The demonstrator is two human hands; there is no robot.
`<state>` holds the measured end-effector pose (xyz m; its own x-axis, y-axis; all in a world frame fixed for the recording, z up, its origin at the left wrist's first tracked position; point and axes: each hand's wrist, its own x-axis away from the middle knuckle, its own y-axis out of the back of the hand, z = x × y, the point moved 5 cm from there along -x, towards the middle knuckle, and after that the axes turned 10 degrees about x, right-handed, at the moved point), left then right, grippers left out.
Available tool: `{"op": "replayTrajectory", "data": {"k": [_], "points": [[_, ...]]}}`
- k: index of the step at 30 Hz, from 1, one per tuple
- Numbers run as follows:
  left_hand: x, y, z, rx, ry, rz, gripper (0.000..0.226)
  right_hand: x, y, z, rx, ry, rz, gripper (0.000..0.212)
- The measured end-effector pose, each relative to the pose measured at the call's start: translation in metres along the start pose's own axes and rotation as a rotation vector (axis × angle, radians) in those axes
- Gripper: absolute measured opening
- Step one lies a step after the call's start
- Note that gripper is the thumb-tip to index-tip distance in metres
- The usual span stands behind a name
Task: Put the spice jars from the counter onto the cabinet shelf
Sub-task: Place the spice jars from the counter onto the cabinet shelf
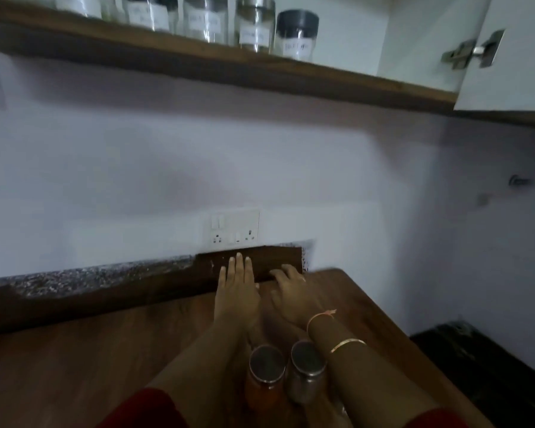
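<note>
Wood-grain counter (74, 366) runs from the left under a pale wall, with a speckled stone backsplash (90, 273) along its far edge and a white socket plate (233, 228) above it. Up top, the cabinet shelf (198, 61) already carries a row of clear labelled jars (204, 18), and there looks to be bare shelf to the right of the last one, before the open door's hinge (473, 54).

Going left to right: the left hand (237, 291) lies flat on the counter, fingers stretched toward the wall, holding nothing. Just beside it the right hand (291, 293) rests with fingers loosely curled and spread, also empty; bangles sit on that wrist.

Nearer the person, between the two forearms, stand two spice jars side by side and nearly touching. The orange-filled jar (264, 381) is on the left, and the second jar (306, 375) to its right looks clear or metallic; the blur makes it hard to say which. Both are upright with round steel lids.

These look like small glass jars, so I'd judge them light but rigid, smooth-sided and breakable if dropped from shelf height. The safest hold is probably around the body just under the lid, not by the lid alone, which might be loose. Neither has been picked up yet
</note>
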<state>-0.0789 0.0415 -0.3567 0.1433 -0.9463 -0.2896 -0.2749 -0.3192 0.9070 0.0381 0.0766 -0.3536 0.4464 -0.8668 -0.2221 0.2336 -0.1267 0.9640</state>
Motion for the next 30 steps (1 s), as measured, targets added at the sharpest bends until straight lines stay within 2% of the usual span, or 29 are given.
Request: {"op": "replayTrajectory", "data": {"k": [4,7,12,18,22,30], "points": [[0.037,-0.046,0.016,0.024,0.034,0.172,0.057,0.022,-0.049,0.005,0.018,-0.019,0.188,0.071],[0.062,-0.072,0.025,0.03,0.04,0.271,0.058,0.034,-0.077,0.008,0.036,-0.027,0.304,0.054],[0.095,-0.101,0.042,-0.027,0.07,0.469,0.063,0.048,-0.119,0.003,0.105,-0.062,0.447,0.068],[0.104,-0.115,0.061,-0.021,0.118,0.483,0.057,0.056,-0.135,0.003,0.154,-0.047,0.487,0.073],[0.104,-0.112,0.061,0.018,0.14,0.476,0.056,0.056,-0.137,0.005,0.153,-0.03,0.426,0.068],[0.094,-0.107,0.076,0.237,0.277,0.376,0.051,0.054,-0.125,0.007,-0.029,-0.018,0.34,0.062]]}}
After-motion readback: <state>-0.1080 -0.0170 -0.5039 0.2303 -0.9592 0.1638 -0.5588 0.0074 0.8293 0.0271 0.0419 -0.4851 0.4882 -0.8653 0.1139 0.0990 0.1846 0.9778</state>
